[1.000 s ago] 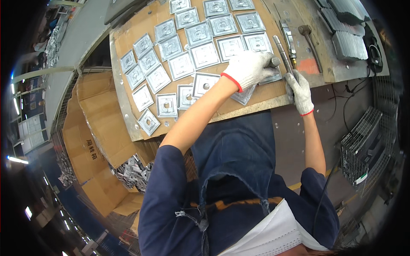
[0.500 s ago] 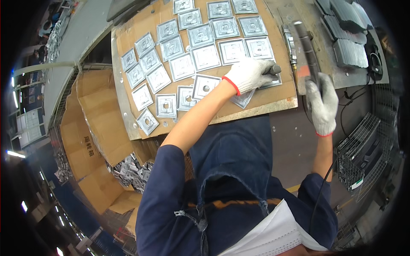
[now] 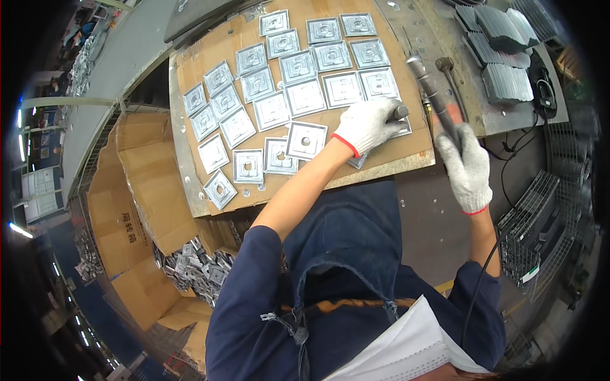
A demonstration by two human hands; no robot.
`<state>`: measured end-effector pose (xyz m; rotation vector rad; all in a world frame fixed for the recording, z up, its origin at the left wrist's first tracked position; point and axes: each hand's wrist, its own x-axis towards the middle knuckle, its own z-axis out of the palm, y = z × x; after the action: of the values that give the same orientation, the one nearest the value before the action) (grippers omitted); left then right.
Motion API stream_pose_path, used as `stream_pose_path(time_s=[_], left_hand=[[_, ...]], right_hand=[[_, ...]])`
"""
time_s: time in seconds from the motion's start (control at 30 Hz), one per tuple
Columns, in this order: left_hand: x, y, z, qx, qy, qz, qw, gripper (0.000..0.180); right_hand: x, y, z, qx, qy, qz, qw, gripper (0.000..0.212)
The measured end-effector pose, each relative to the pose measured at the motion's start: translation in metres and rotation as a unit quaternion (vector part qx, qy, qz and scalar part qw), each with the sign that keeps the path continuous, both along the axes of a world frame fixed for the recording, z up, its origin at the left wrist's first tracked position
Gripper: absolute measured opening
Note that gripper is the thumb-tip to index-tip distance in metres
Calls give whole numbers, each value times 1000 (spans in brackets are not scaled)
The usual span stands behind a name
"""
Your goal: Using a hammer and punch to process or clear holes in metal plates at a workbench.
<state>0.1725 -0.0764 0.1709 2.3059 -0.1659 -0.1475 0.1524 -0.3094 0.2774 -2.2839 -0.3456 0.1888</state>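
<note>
My left hand (image 3: 370, 129), in a white knit glove, is closed round a short dark cylindrical tool (image 3: 401, 112), whose round end points up. It rests over a square silvery metal plate (image 3: 402, 130) at the board's near right corner; the tool's lower end is hidden. Under my left wrist another plate (image 3: 358, 160) peeks out. My gloved right hand (image 3: 469, 168) grips a dark metal bar (image 3: 431, 92) with a shiny far end, held at a slant right of the cardboard. Rows of similar square plates (image 3: 306, 141) lie left of and beyond my left hand.
A hammer (image 3: 452, 86) lies on the bench beyond my right hand. Stacks of grey plates (image 3: 507, 82) stand at the far right beside a black cable (image 3: 508, 155). At left, an open cardboard box (image 3: 162, 216) holds loose metal pieces (image 3: 197, 270). A wire basket (image 3: 530, 216) sits at right.
My right hand has swung the metal bar left, nearer my left hand, uncovering the hammer. My left hand keeps its hold on the cylindrical tool; the view has shifted slightly.
</note>
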Motion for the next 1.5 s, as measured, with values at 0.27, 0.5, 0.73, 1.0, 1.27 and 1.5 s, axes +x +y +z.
stream_pose_path(time_s=[0.27, 0.5, 0.73, 1.0, 1.27, 1.5], left_hand=[[-9, 0, 35, -91, 22, 2, 996, 37], [-4, 23, 32, -38, 20, -109, 993, 37], [-7, 25, 65, -30, -36, -137, 989, 37], [28, 46, 44, -174, 14, 103, 979, 29], [72, 39, 29, -120, 41, 116, 985, 36], [73, 32, 15, -39, 13, 122, 992, 42]], right_hand=[[-36, -43, -97, -99, 4, -51, 994, 31], [-29, -19, -76, 8, 0, -69, 998, 29], [9, -9, -69, -178, 75, -13, 981, 41], [61, -39, -132, 10, -21, -93, 995, 36], [85, -43, -194, 85, -82, -186, 975, 46], [84, -39, -188, 52, -92, -155, 982, 38]])
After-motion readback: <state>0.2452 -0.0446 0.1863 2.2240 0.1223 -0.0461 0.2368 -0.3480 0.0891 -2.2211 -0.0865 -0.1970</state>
